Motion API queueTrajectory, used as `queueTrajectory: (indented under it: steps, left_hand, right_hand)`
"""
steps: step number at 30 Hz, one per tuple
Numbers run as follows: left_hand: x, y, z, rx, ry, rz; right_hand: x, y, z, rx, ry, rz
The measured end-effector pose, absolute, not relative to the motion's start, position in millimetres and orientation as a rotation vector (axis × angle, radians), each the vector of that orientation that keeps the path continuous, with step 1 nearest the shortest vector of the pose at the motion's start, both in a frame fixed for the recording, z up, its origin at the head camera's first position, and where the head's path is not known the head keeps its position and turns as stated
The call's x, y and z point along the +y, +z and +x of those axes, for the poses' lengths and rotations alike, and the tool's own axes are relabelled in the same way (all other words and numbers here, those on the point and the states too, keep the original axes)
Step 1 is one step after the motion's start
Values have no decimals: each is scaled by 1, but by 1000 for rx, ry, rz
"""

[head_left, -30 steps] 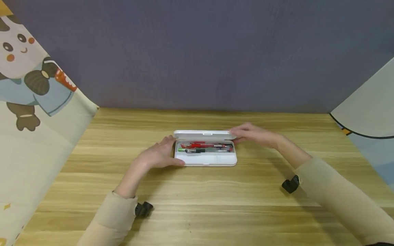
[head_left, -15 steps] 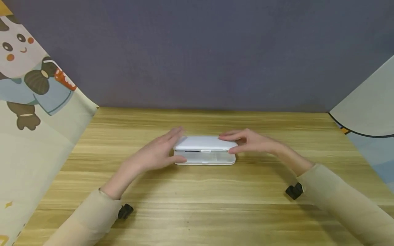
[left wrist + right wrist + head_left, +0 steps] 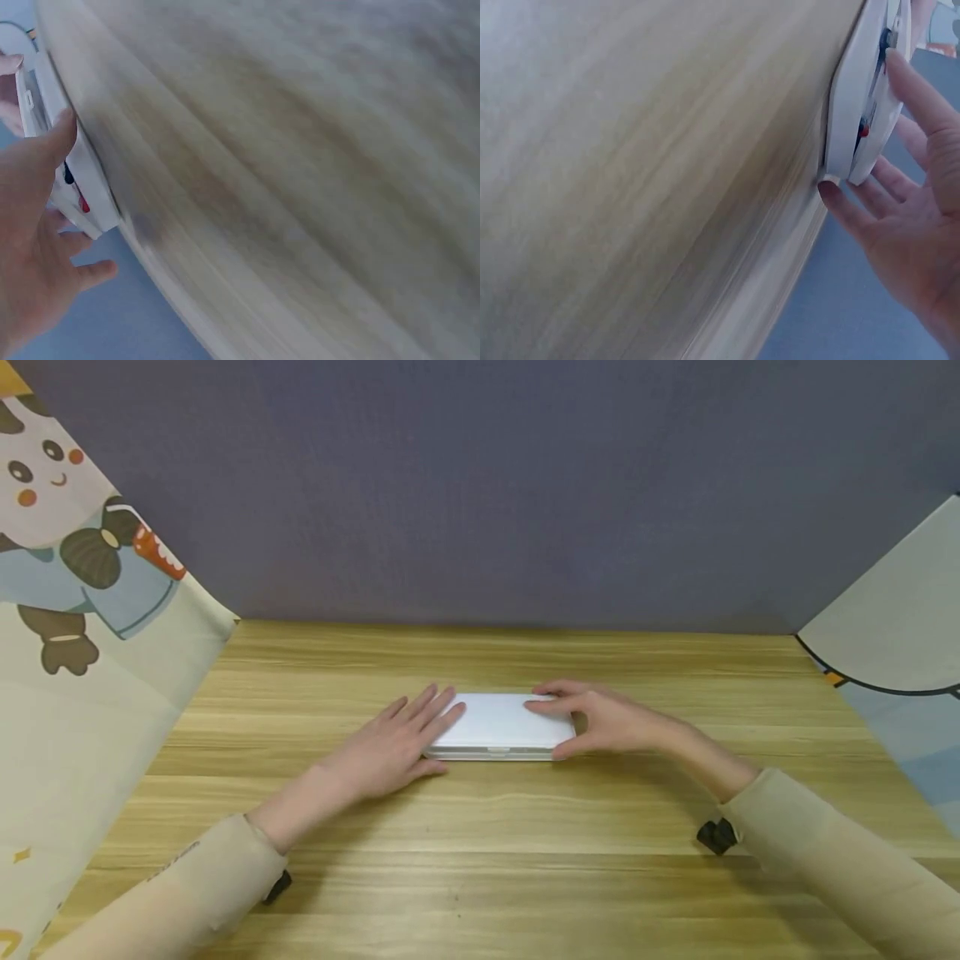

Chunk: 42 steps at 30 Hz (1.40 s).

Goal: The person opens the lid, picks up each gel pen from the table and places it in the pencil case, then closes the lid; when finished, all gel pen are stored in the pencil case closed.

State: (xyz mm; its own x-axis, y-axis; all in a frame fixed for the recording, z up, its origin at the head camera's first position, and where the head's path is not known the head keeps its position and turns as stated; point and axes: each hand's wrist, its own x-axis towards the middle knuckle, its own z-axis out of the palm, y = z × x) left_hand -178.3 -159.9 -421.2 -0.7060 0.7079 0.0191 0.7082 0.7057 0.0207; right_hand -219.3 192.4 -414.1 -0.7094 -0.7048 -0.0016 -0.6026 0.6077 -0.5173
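A white pencil case lies on the wooden table, its lid lowered with a narrow gap along the front edge. Spread, straight fingers of my left hand rest on the lid's left end, the thumb by the front edge. My right hand holds the right end, index finger on the lid and thumb at the front corner. Through the gap, a red pen tip and a dark one show in the left wrist view. The right wrist view also shows a red pen end inside; the rest is hidden.
The wood-grain table runs back to a dark grey-blue panel. At the left stands a cartoon-printed wall covering, at the right another pale printed panel. Black wrist devices sit at both sleeves.
The raised lid has swung down toward the front, covering the pens. My left hand has moved from the case's side onto the lid; my right hand has come forward with the lid.
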Motion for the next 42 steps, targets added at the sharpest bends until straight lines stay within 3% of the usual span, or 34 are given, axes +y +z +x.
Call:
queueTrajectory:
  steps: [18, 42]
  left_hand:
    - [-162, -439, -166, -2560, 349, -1179]
    - [-153, -431, -174, -2711, 294, -1114]
  right_hand:
    - [182, -419, -198, 2840, -396, -1271]
    - [188, -423, -214, 2798, -500, -1212]
